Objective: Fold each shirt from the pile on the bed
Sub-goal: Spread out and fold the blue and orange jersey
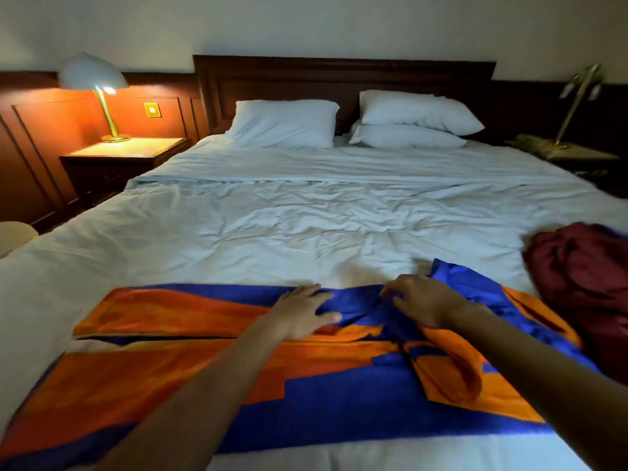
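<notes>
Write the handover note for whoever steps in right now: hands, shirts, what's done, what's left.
Left hand: fingers straight and spread, resting flat on the blue part of the orange-and-blue shirt.
Right hand: fingers curled, gripping a bunch of the same shirt's blue fabric near its far edge.
The shirt lies spread across the near end of the bed, its right side rumpled.
The maroon pile sits crumpled at the bed's right edge.
Done: no folded shirt is in view.
Left: likely smooth and fold this shirt, then work through the maroon pile.
</notes>
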